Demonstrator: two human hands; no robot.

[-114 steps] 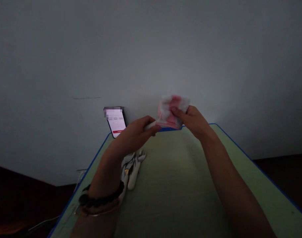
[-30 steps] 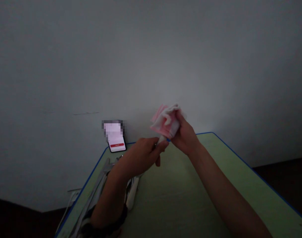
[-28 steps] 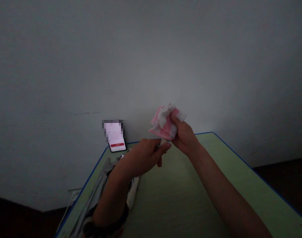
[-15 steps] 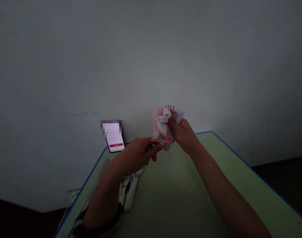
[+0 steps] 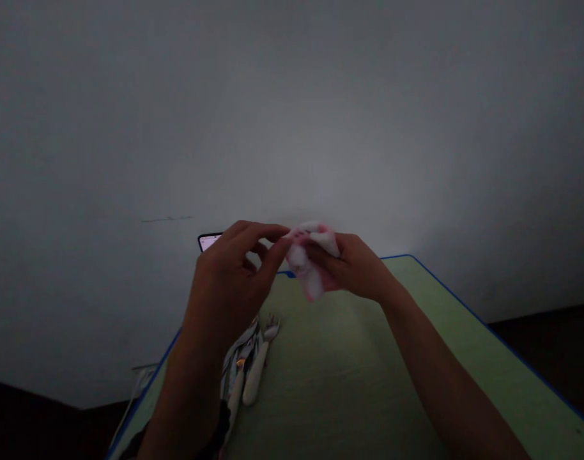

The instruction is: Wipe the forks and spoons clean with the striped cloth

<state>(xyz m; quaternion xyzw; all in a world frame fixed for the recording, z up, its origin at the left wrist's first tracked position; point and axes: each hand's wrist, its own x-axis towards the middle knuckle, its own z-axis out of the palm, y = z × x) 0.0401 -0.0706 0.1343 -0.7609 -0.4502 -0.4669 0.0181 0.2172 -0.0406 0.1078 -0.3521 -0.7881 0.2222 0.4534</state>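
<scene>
My right hand [image 5: 361, 271] is closed on a crumpled pink and white cloth [image 5: 311, 259], held above the far end of the green table [image 5: 349, 370]. My left hand [image 5: 234, 275] is raised beside it, fingers curled, with thumb and forefinger pinching the cloth's left edge. Whatever the cloth is wrapped round is hidden now. The light is dim.
Several white-handled forks and other cutlery [image 5: 246, 370] lie in a pile on the table's left side, under my left forearm. A lit phone [image 5: 208, 241] leans on the grey wall behind my left hand, mostly hidden. The table has a blue rim [image 5: 445, 281].
My left hand has risen from below the cloth to its left edge and now covers most of the phone. The fork tines that stuck out above the cloth are no longer visible.
</scene>
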